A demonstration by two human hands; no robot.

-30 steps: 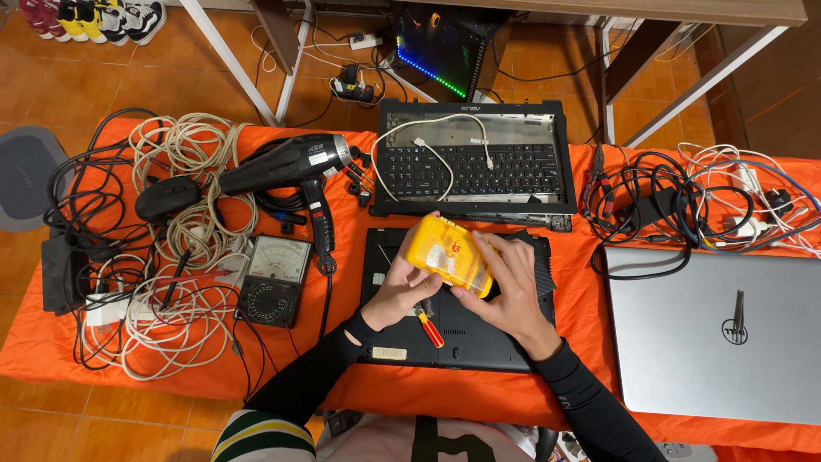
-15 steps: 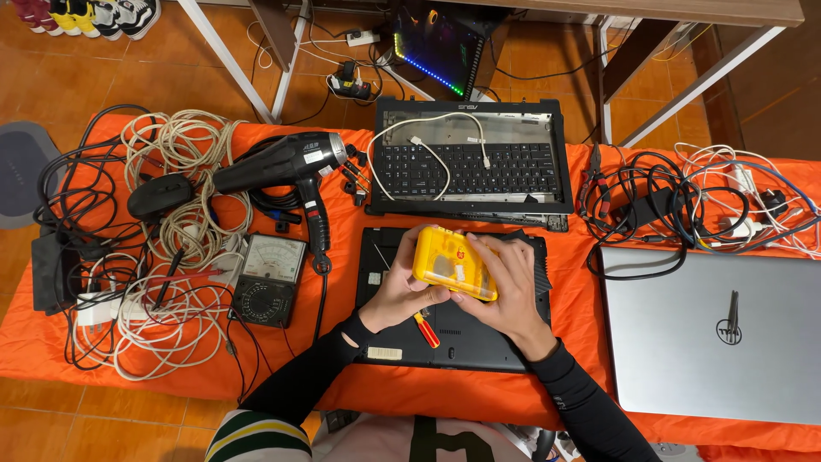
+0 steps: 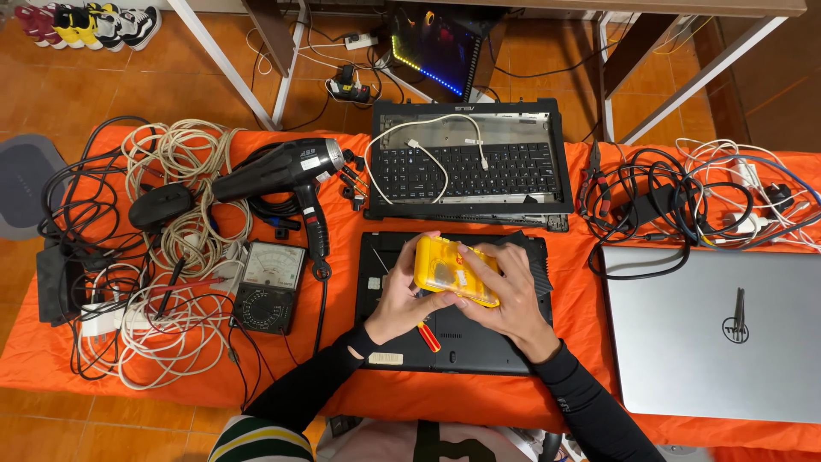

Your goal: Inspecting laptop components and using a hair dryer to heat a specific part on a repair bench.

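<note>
Orange cloth (image 3: 479,402) spread under scattered electronics.
Yellow case (image 3: 446,270) is gripped by left hand (image 3: 400,295) and right hand (image 3: 506,291), fingers wrapped tightly, above black laptop base (image 3: 479,342).

Single head-worn camera, looking steeply down from above the person, facing the orange-covered table (image 3: 479,398), at arm's length, wide enough for tiled floor (image 3: 103,85) and table legs beyond

Terracotta tiled floor (image 3: 103,77), white-legged table (image 3: 224,64)

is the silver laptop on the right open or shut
Shut: the silver laptop lies flat on the orange cloth with its lid down, no screen or keys showing.
</note>
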